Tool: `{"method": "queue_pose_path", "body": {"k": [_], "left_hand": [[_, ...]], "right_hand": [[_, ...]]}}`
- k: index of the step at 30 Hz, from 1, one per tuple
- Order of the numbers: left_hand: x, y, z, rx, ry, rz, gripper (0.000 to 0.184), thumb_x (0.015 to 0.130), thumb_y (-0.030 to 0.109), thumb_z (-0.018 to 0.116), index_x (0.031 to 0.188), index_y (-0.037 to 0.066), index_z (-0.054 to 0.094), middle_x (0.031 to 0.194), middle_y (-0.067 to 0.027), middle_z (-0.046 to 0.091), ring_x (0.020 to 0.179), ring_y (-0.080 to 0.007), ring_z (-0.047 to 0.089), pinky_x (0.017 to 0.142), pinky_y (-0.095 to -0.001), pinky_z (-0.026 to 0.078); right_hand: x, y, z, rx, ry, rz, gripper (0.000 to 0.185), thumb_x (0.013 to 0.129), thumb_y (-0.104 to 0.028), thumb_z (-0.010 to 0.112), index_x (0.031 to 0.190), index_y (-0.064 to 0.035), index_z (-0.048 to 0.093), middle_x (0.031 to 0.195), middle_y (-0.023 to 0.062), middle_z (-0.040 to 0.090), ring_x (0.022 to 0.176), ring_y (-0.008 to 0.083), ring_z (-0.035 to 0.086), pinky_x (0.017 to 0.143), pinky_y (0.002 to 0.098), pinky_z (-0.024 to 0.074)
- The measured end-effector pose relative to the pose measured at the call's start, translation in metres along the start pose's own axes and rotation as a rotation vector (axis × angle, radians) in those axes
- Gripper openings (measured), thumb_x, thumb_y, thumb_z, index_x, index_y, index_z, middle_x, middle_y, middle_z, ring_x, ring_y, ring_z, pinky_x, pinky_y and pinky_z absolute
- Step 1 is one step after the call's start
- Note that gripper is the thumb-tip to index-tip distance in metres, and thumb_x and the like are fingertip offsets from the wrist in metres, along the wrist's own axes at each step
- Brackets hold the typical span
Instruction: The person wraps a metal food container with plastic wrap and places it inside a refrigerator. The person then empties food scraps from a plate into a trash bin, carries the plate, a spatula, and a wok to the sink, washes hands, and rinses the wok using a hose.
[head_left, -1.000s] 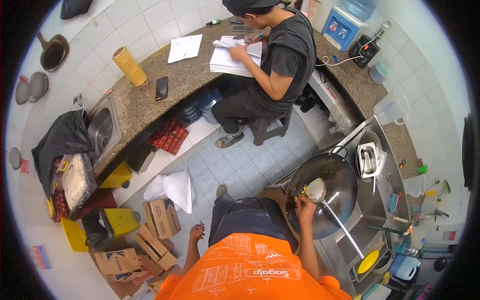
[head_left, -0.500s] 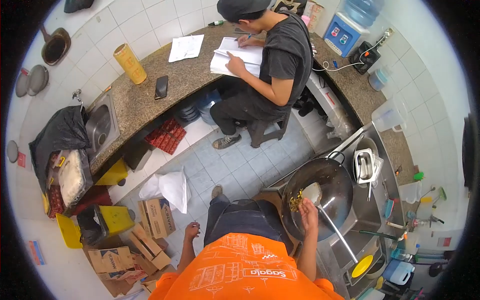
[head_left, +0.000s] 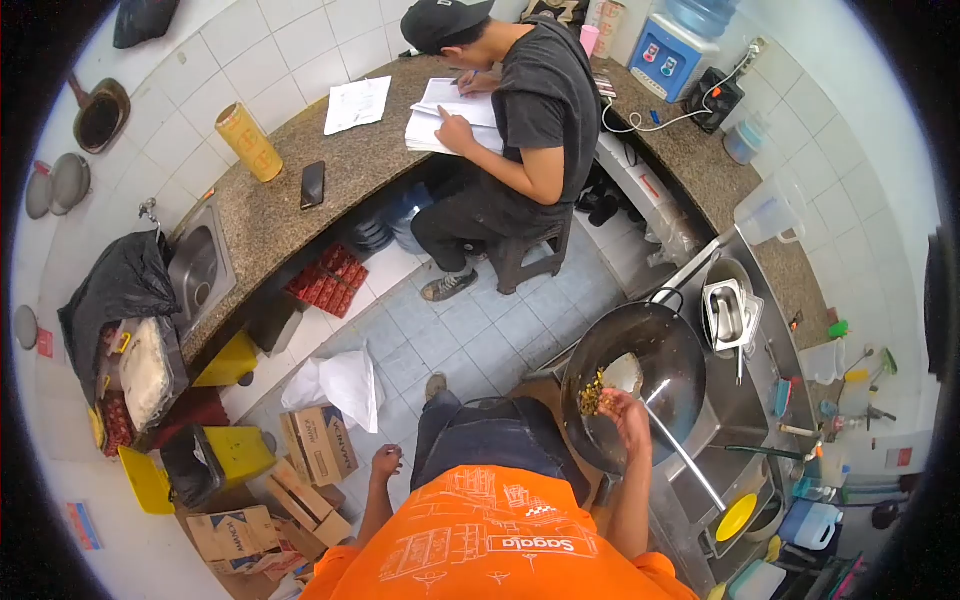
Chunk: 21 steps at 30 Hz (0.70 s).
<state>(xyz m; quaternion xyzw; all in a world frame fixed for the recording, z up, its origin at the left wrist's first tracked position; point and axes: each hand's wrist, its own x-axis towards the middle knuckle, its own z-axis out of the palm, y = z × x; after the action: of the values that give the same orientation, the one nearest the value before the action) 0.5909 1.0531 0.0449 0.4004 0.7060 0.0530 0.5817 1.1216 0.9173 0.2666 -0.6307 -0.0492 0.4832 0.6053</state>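
A large dark wok (head_left: pixel 665 440) stands at the right, with a small heap of chopped yellow-green food (head_left: pixel 590 392) on its left inner side. Over the wok, my right hand (head_left: pixel 628 420) has its fingers bent together at the edge of that food; whatever is between them is hidden. Close beside this hand runs the long metal handle of a wok spatula (head_left: pixel 685 460), its wide blade in the wok and its yellow end over the metal counter. My left hand (head_left: pixel 387 461) hangs beside my leg, loosely curled with fingers slightly apart, holding nothing visible.
Another person (head_left: pixel 545 110) sits on a stool at the stone counter (head_left: pixel 275 205), writing in a book (head_left: pixel 455 120). Metal pans (head_left: pixel 728 315) stand right of the wok. Cardboard boxes (head_left: pixel 320 445), a white bag (head_left: pixel 338 385) and a yellow bin (head_left: pixel 240 455) occupy the floor at left.
My right hand has shifted slightly right and stays by the food, its fingers still bent. The view has turned a little. The left hand still hangs low.
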Motion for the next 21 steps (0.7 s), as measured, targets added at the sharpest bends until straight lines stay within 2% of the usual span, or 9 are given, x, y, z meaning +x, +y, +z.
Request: {"method": "queue_pose_path", "body": {"k": [6,12,14,15,16,18,19,20,21], "left_hand": [[-0.001,-0.011,-0.003,-0.042,-0.033,-0.044,0.034,0.086,0.024,0.059,0.115,0.006,0.058,0.09,-0.0116,0.067,0.065,-0.0215,0.065,0.052,-0.0362,0.055],[0.011,-0.035,-0.005,-0.04,-0.052,0.042,0.025,0.09,0.021,0.056,0.11,0.007,0.059,0.09,-0.0126,0.067,0.062,-0.0207,0.064,0.045,-0.0343,0.052],[0.018,-0.042,-0.005,-0.041,-0.091,-0.014,0.029,0.093,0.029,0.05,0.108,0.007,0.058,0.092,-0.0124,0.067,0.067,-0.0245,0.064,0.051,-0.0406,0.054],[0.016,-0.037,-0.005,0.069,-0.133,-0.041,0.035,0.093,0.026,0.044,0.115,0.003,0.057,0.098,-0.013,0.063,0.078,-0.0267,0.066,0.06,-0.0411,0.056],[0.024,-0.049,-0.007,0.086,-0.18,0.015,0.036,0.091,0.025,0.046,0.117,0.003,0.058,0.1,-0.0124,0.063,0.079,-0.026,0.066,0.06,-0.0419,0.056],[0.042,-0.075,-0.011,0.377,-0.095,0.554,0.023,0.086,0.029,0.055,0.077,0.01,0.065,0.076,-0.009,0.065,0.069,-0.0231,0.064,0.065,-0.0381,0.053],[0.052,-0.079,-0.01,0.59,-0.092,0.619,0.022,0.085,0.028,0.056,0.077,0.009,0.065,0.068,-0.0087,0.062,0.071,-0.0249,0.063,0.067,-0.0397,0.051],[0.053,-0.073,-0.01,0.563,-0.116,0.596,0.022,0.085,0.028,0.056,0.077,0.009,0.065,0.069,-0.0087,0.062,0.071,-0.025,0.063,0.067,-0.0398,0.051],[0.055,-0.058,-0.002,0.475,-0.141,0.53,0.022,0.085,0.028,0.056,0.077,0.009,0.065,0.069,-0.0088,0.063,0.071,-0.025,0.063,0.067,-0.0399,0.051]], "right_hand": [[-0.018,-0.06,0.033,-0.173,-0.162,-0.094,0.034,0.097,-0.011,0.034,0.111,0.0054,0.06,0.106,0.0131,0.064,0.096,0.0212,0.062,0.083,0.0316,0.0525],[-0.088,-0.177,0.143,-0.206,-0.441,-0.222,0.031,0.093,0.0,0.039,0.114,0.0031,0.061,0.104,0.013,0.065,0.095,0.0208,0.064,0.087,0.0337,0.0522],[-0.112,-0.21,0.171,-0.22,-0.705,-0.246,0.032,0.092,0.001,0.038,0.115,0.0024,0.061,0.105,0.0128,0.065,0.096,0.021,0.064,0.086,0.0347,0.0526],[-0.129,-0.227,0.186,-0.211,-0.799,-0.25,0.034,0.09,0.003,0.038,0.116,0.0028,0.06,0.105,0.013,0.065,0.095,0.021,0.064,0.086,0.0349,0.0528],[-0.149,-0.245,0.199,-0.207,-0.897,-0.258,0.036,0.088,0.005,0.037,0.116,0.0033,0.06,0.106,0.0131,0.065,0.095,0.021,0.064,0.086,0.0352,0.053],[-0.198,-0.284,0.221,-0.31,-1.113,-0.229,0.04,0.084,0.006,0.036,0.117,0.0037,0.059,0.107,0.0138,0.064,0.097,0.0199,0.064,0.086,0.0353,0.0532],[-0.224,-0.302,0.23,-0.357,-1.229,-0.254,0.042,0.083,0.007,0.036,0.118,0.0035,0.059,0.11,0.0135,0.064,0.098,0.0195,0.063,0.086,0.0352,0.0533],[-0.25,-0.311,0.239,-0.358,-1.236,-0.298,0.043,0.078,0.013,0.034,0.11,0.0101,0.062,0.103,0.0167,0.068,0.091,0.0222,0.067,0.08,0.0312,0.0535],[-0.262,-0.318,0.244,-0.456,-1.42,-0.564,0.047,0.075,0.015,0.033,0.113,0.0097,0.061,0.104,0.017,0.067,0.092,0.0238,0.067,0.083,0.0309,0.0525]]}}
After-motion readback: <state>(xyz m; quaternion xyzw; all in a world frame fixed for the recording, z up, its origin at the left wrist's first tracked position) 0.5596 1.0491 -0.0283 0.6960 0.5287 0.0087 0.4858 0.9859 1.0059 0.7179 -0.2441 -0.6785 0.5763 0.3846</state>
